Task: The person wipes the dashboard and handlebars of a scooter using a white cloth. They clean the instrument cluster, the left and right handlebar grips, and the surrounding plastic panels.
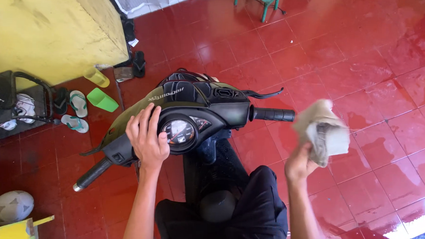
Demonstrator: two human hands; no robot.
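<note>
- Plainly, the left hand lies flat and spread on the scooter's handlebar cover, fingers draped over its top edge just left of the round speedometer; it grips nothing, and the pose looks like bracing, to keep the bars from swinging.
- Below and left of that hand, the left grip points down toward the floor, so the bars are turned.
- The right hand is closed on a crumpled grey-beige cloth, raised in the air; the cloth bunches above the fingers, just beside the right grip but apart from it, as far as I can tell.
- Held up like that, the cloth seems ready for wiping rather than set aside.
- Between the two forearms sit the scooter's dark body and the person's black trousers.
- Beyond the right hand, the red tiled floor shines wet, with bright reflections.
- Beyond the left hand stand a yellow wall, a green dustpan, sandals and a black rack holding shoes.
- Near the left elbow lies a worn ball; far ahead, green chair legs.
</note>
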